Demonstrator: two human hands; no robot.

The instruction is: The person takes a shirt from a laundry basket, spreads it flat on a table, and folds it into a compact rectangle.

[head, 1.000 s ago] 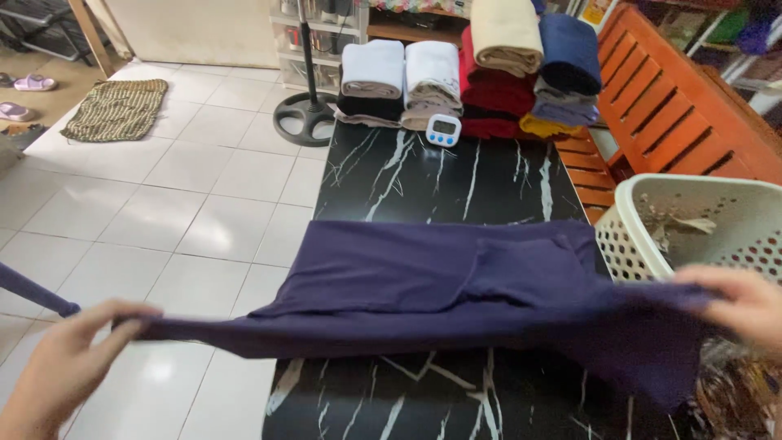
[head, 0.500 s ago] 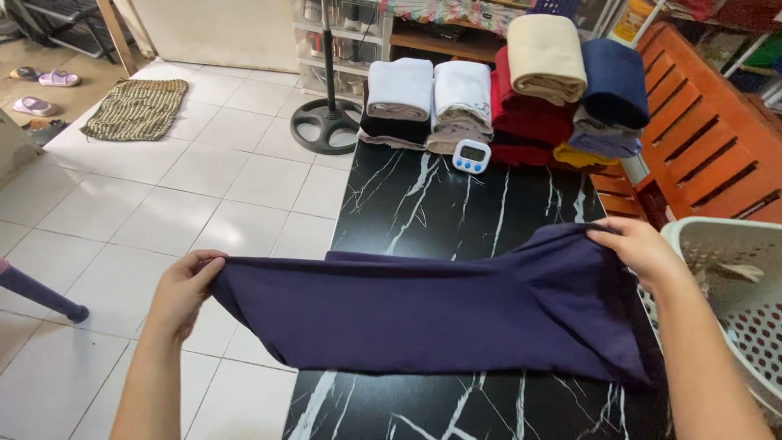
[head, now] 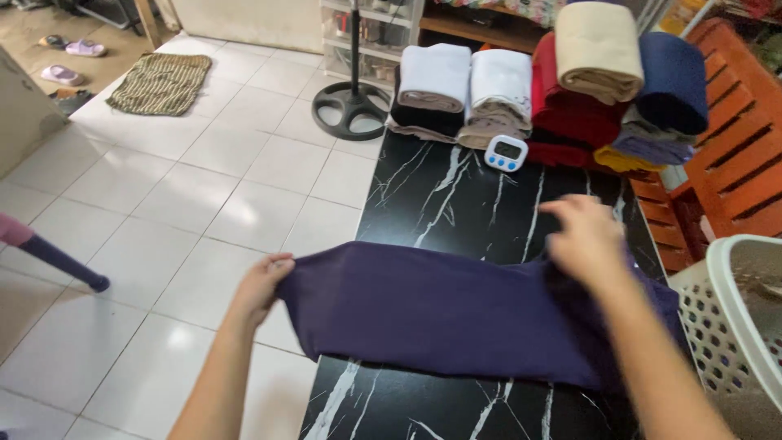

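Observation:
A dark purple cloth [head: 456, 314] lies folded across the black marble-patterned table [head: 456, 195]. My left hand [head: 262, 283] grips the cloth's left end, which sticks out past the table's left edge over the floor. My right hand [head: 582, 238] rests on the cloth's far right part, blurred; whether its fingers pinch the fabric I cannot make out.
Folded towels [head: 554, 90] in white, red, beige, navy and other colours are stacked at the table's far end, with a small white digital timer [head: 506, 152] in front. A white laundry basket [head: 737, 326] stands at the right, an orange wooden bench [head: 725, 155] behind it, a fan base [head: 350, 106] on the tiled floor.
Both hands carried the cloth's near edge away from me, folding it over; it then settled onto the table. The hands have drawn closer together, the right one shifting left over the cloth.

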